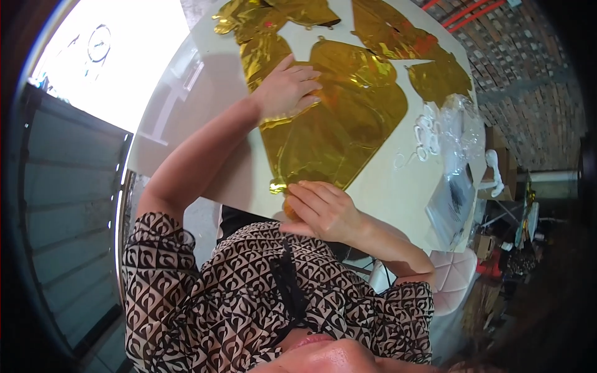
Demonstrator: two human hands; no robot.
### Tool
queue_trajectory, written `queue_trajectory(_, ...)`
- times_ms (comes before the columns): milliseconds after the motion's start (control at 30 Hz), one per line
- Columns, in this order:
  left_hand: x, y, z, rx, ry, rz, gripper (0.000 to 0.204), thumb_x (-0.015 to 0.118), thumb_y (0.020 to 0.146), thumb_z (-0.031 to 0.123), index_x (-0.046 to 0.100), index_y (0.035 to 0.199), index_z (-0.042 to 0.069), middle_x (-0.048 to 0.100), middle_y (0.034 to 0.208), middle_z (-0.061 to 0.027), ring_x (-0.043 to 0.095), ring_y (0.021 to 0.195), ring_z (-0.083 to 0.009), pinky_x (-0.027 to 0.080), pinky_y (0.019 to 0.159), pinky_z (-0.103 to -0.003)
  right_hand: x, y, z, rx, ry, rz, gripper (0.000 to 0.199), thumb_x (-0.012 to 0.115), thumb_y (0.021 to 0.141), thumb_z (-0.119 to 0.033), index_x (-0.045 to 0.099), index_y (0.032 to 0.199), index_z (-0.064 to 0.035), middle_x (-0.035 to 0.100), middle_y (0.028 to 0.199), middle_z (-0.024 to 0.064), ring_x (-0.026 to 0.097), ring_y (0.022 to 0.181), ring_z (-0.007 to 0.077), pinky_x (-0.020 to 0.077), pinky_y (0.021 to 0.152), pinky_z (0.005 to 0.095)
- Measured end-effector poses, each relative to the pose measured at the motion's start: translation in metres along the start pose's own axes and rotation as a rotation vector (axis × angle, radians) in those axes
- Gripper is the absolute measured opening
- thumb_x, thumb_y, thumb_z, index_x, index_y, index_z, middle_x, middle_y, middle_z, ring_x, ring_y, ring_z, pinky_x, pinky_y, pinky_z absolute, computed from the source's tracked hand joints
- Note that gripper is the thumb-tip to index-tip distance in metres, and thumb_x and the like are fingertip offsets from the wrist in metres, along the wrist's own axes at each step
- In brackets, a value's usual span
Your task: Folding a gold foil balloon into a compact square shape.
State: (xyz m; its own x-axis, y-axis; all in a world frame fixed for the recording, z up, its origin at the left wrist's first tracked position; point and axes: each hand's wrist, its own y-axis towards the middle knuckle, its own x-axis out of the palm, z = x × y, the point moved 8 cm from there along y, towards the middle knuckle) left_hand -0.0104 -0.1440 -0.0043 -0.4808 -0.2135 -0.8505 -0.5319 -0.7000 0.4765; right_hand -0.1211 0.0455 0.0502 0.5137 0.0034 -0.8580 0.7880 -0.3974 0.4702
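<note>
A flat, uninflated gold foil balloon (354, 105) lies on the white table in front of me, its narrow end pointing toward my body. Across its left part my left hand (289, 89) rests palm down, fingers stretched out. My right hand (324, 210) is at the narrow end by the table's near edge. Its fingers lie over the foil and the thumb is below, gripping that end; a crumpled bit of gold shows beside the fingers. More gold foil (264, 59) extends beyond my left hand, partly overlapped.
Other flat gold foil balloons (392, 28) (440, 79) spread over the far side of the white table (385, 168). To the right sit white curled plastic pieces (426, 133), crumpled clear plastic wrap (461, 127) and a clear flat packet (449, 208). A pale padded chair (453, 280) stands at the lower right.
</note>
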Motion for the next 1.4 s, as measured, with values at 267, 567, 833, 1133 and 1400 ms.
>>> queue_trajectory(267, -0.001, -0.009, -0.002, 0.012, 0.058, 0.04, 0.032, 0.065, 0.092, 0.03, 0.067, 0.119, 0.012, 0.061, 0.134, -0.009, 0.053, 0.129, -0.026, 0.028, 0.118, -0.053, -0.082, -0.007, 0.222, 0.57, -0.433, 0.081, 0.005, 0.067, 0.085, -0.01, 0.066, 0.088, -0.0064, 0.069, 0.092, 0.0107, 0.065, 0.085, 0.0354, 0.0522, 0.073, 0.0444)
queue_trajectory(567, -0.021, 0.006, 0.007, 0.005, -0.007, 0.028, 0.03, 0.069, 0.09, 0.024, 0.068, 0.115, 0.008, 0.064, 0.128, -0.0132, 0.058, 0.123, -0.0318, 0.035, 0.114, -0.053, -0.085, -0.093, 0.426, 0.823, -0.698, -0.289, 0.029, 0.058, 0.091, -0.031, 0.071, 0.089, -0.0047, 0.072, 0.091, 0.019, 0.07, 0.083, 0.0412, 0.0559, 0.077, 0.0517)
queue_trajectory(833, 0.013, 0.147, 0.023, -0.371, -0.249, -0.164, 0.032, 0.067, 0.089, 0.036, 0.073, 0.106, 0.01, 0.072, 0.103, -0.0145, 0.068, 0.098, -0.0316, 0.053, 0.087, -0.041, -0.134, -0.106, 0.431, 0.924, -0.403, 0.109, 0.022, 0.062, 0.085, -0.025, 0.075, 0.087, -0.0079, 0.072, 0.084, 0.0188, 0.071, 0.079, 0.0367, 0.0554, 0.072, 0.0476)
queue_trajectory(1133, 0.209, 0.253, 0.034, -1.061, -1.462, -0.143, 0.043, 0.066, 0.095, 0.035, 0.056, 0.124, 0.004, 0.06, 0.115, -0.0143, 0.064, 0.102, -0.0289, 0.059, 0.085, -0.037, -0.134, -0.112, 0.442, 1.047, -0.018, 0.279, 0.025, 0.083, 0.078, -0.026, 0.074, 0.083, -0.0026, 0.071, 0.071, 0.0068, 0.064, 0.062, 0.0131, 0.0495, 0.06, 0.0313)
queue_trajectory(1400, 0.221, 0.259, 0.029, -1.058, -1.468, 0.014, 0.037, 0.062, 0.09, 0.004, 0.053, 0.126, 0.0, 0.058, 0.113, -0.0178, 0.065, 0.101, -0.0333, 0.064, 0.082, -0.045, -0.142, -0.118, 0.453, 1.097, 0.169, 0.356, 0.028, 0.083, 0.081, -0.027, 0.07, 0.078, -0.0028, 0.069, 0.072, 0.0031, 0.06, 0.064, 0.0098, 0.0479, 0.061, 0.0298)
